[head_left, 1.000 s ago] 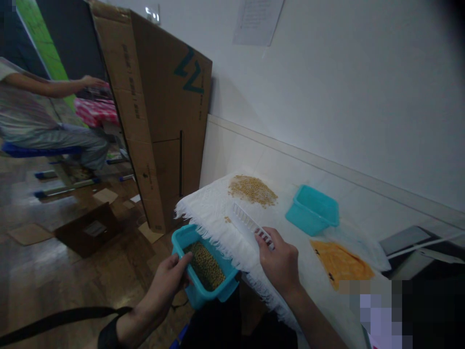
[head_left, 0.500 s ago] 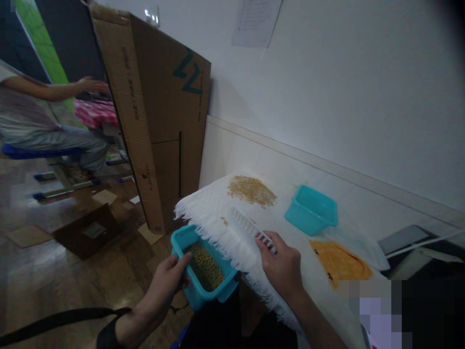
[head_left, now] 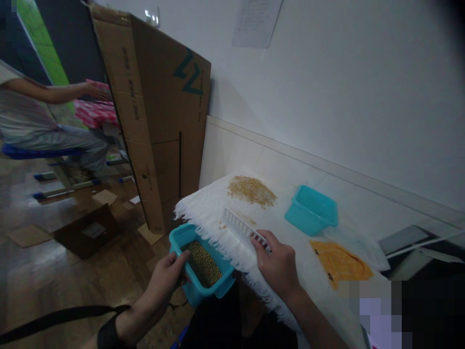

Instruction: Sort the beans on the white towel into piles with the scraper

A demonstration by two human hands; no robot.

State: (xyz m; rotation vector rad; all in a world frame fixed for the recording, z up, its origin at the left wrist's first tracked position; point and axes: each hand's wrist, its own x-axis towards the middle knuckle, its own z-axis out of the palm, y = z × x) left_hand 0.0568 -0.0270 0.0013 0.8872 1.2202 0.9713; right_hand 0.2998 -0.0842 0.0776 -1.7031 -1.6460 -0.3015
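My left hand (head_left: pixel 167 274) grips the near left rim of a turquoise plastic tub (head_left: pixel 198 291), thumb over the edge. Tan dried beans (head_left: pixel 204 264) like soybeans lie inside it. The tub is held below the table's fringed edge, its far rim against the cloth. In my right hand (head_left: pixel 278 264) is a white slotted plastic strip (head_left: pixel 241 225), its long edge down at the white cloth (head_left: pixel 203 203). A few beans (head_left: pixel 222 226) lie beside the strip's far end. Further back, a pile of beans (head_left: pixel 252 190) is spread on the cloth.
A second turquoise tub (head_left: pixel 313 211) stands on the table to the right. Near it lie an orange cloth (head_left: pixel 339 264) and a clear plastic lid (head_left: pixel 366 247). A tall cardboard box (head_left: pixel 170 106) leans by the wall. Another person (head_left: pixel 47 106) sits at the left.
My right hand has drawn the strip a little to the left, toward the fringed edge. The few beans by its end have shifted slightly that way. The held tub has moved slightly left.
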